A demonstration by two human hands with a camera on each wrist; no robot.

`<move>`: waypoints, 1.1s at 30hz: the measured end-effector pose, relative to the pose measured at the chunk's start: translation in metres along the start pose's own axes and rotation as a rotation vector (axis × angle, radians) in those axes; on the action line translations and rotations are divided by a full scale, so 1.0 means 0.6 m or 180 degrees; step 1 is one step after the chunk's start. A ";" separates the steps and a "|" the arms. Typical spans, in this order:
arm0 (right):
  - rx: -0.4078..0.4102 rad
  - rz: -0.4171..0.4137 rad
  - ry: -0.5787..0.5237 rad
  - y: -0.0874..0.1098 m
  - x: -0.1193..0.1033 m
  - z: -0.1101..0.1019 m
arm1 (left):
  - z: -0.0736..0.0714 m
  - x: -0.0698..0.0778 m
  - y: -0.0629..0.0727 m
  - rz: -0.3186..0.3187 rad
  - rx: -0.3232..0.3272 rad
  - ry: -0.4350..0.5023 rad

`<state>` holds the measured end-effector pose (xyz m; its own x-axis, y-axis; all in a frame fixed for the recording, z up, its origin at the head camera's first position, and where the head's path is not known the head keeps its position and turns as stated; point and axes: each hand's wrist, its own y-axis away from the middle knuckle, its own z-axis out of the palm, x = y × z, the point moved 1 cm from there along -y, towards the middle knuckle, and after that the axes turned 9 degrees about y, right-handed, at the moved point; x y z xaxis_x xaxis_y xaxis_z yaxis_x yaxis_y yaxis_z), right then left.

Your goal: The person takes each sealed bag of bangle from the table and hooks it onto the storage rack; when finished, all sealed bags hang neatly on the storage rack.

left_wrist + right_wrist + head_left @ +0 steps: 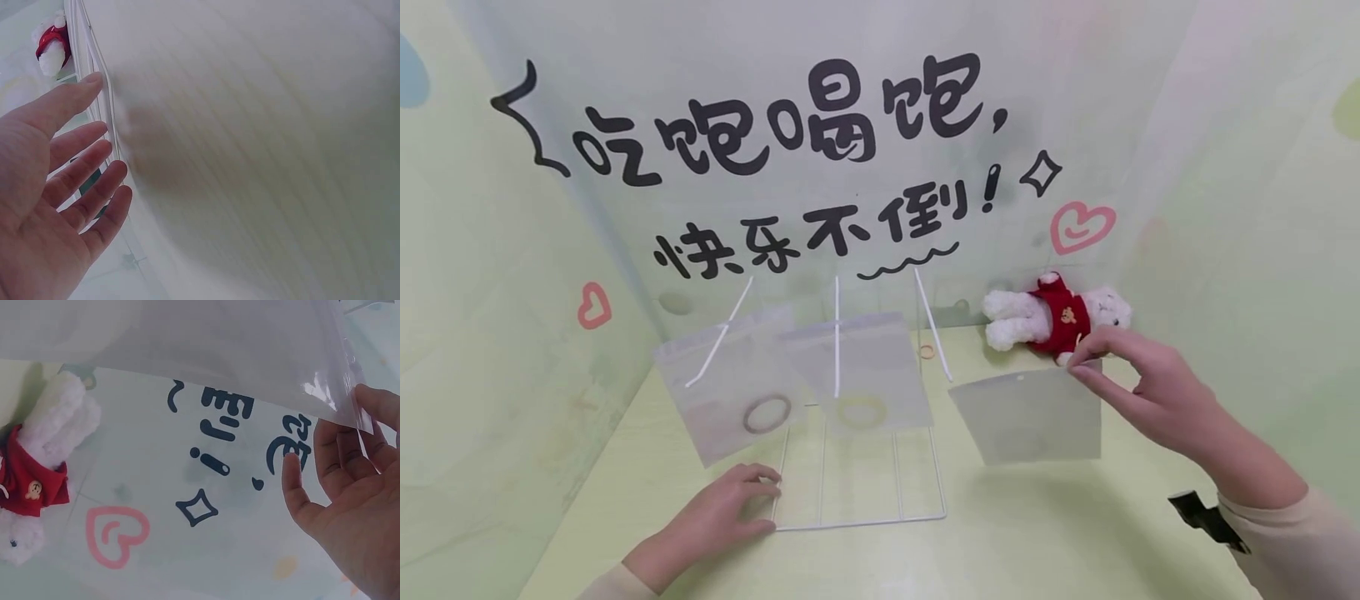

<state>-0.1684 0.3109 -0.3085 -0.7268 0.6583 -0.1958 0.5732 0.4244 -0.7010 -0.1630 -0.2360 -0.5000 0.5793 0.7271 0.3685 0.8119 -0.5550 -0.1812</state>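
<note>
My right hand (1157, 400) pinches the top right corner of a translucent plastic bag (1037, 417) between thumb and fingers. This bag has a small hole in its top edge and hangs beside the right prong of a white wire rack (857, 525). In the right wrist view, the bag (187, 344) stretches away from the fingertips. My left hand (722, 508) is at the left front corner of the rack's base, its fingers loosely extended. Two similar bags hang on the rack: the left bag (715, 408) holds a brownish ring (767, 414), the middle bag (865, 358) a yellow ring (861, 411).
A white plush toy (1056, 312) in a red top lies at the back right, behind the held bag. A small orange ring (927, 352) shows behind the right prong. Printed walls enclose the pale table (865, 571) at the back and sides.
</note>
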 end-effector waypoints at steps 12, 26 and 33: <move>0.0137 -0.0383 -0.0544 -0.024 -0.048 0.018 | -0.001 0.000 -0.001 -0.0027 -0.0020 -0.0011; 0.0207 -0.0645 -0.0765 -0.068 -0.092 0.030 | -0.002 0.003 0.001 -0.0079 -0.0025 0.0003; 0.0264 -0.0785 -0.0772 -0.082 -0.099 0.032 | -0.003 0.002 0.002 0.0010 0.0045 -0.0010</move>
<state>-0.1605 0.2388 -0.2754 -0.9139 0.3715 -0.1639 0.3439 0.4937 -0.7987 -0.1617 -0.2363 -0.4982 0.5820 0.7267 0.3650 0.8110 -0.5515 -0.1951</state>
